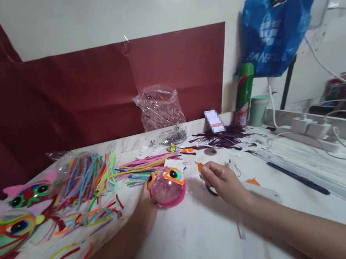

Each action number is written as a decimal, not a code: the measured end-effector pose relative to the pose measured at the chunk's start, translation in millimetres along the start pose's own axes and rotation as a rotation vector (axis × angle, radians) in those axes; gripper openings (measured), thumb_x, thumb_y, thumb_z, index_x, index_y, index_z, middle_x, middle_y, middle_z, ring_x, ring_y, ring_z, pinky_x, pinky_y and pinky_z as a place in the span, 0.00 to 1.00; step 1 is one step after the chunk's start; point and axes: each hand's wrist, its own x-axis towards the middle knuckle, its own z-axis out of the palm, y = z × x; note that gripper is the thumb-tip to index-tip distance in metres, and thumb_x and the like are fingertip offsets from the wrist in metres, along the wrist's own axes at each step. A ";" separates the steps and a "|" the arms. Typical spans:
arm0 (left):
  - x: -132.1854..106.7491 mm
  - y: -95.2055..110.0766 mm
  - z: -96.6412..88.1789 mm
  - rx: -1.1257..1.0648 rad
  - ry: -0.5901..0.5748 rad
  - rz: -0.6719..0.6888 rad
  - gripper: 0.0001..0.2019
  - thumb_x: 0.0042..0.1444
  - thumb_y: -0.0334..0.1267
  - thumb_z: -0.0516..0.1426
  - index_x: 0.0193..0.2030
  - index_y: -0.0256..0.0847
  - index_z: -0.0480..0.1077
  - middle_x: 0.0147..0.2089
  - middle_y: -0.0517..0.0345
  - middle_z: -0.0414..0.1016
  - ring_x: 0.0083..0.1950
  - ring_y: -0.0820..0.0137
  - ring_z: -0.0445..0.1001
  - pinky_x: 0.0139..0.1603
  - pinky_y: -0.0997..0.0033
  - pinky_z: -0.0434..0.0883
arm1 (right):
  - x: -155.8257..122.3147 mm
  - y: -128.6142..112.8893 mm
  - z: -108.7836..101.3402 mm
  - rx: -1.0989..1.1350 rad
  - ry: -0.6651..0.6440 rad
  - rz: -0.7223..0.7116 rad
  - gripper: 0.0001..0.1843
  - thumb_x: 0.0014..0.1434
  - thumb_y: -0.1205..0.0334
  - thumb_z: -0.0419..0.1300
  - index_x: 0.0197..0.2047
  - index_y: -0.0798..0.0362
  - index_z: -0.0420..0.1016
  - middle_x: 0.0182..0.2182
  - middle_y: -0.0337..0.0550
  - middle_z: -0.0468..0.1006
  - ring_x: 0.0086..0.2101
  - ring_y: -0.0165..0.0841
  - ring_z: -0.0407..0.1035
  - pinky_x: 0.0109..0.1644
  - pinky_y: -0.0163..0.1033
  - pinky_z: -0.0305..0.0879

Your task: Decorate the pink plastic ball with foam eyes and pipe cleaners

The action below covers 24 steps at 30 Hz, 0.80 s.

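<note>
My left hand (pixel 146 208) grips the left side of a clear pink plastic ball (pixel 168 188) that rests on the white table (pixel 192 246). The ball carries two felt eyes, orange rims round green and black. My right hand (pixel 224 182) hovers just right of the ball, fingers curled in a pinch on something small that I cannot make out. A black ring-shaped piece (pixel 211 190) lies half hidden under that hand.
Coloured felt strips (pixel 86 180) lie piled at the left beside two finished cat-faced balls (pixel 9 227) (pixel 32 193). Purple threads (pixel 225 136), a crumpled clear bag (pixel 159 107), a green can (pixel 244 93), a cup (pixel 258 110), white rods (pixel 319 160), a dark pen (pixel 297 177) and chargers (pixel 308 127) fill the back and right.
</note>
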 end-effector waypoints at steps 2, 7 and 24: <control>1.7 0.2 -1.6 -0.027 -0.002 0.002 0.44 0.34 0.45 0.70 0.61 0.45 0.62 0.62 0.45 0.67 0.63 0.51 0.64 0.59 0.54 0.66 | -0.4 0.2 0.9 0.005 0.000 0.009 0.23 0.62 0.44 0.47 0.21 0.49 0.57 0.18 0.33 0.59 0.21 0.28 0.54 0.27 0.36 0.54; 4.7 1.8 -6.4 -0.054 0.040 -0.021 0.42 0.35 0.44 0.70 0.60 0.45 0.63 0.61 0.46 0.68 0.63 0.49 0.63 0.58 0.52 0.67 | 8.3 -2.1 -5.3 0.105 0.072 -0.028 0.14 0.57 0.46 0.53 0.34 0.49 0.61 0.25 0.35 0.65 0.25 0.30 0.62 0.29 0.36 0.61; 8.0 6.0 -7.6 -0.012 0.143 0.006 0.38 0.33 0.41 0.70 0.54 0.42 0.66 0.54 0.48 0.74 0.60 0.51 0.68 0.57 0.56 0.69 | -48.6 27.1 -88.2 -0.874 -0.163 -0.141 0.03 0.55 0.65 0.57 0.31 0.51 0.73 0.32 0.47 0.75 0.34 0.39 0.66 0.37 0.41 0.61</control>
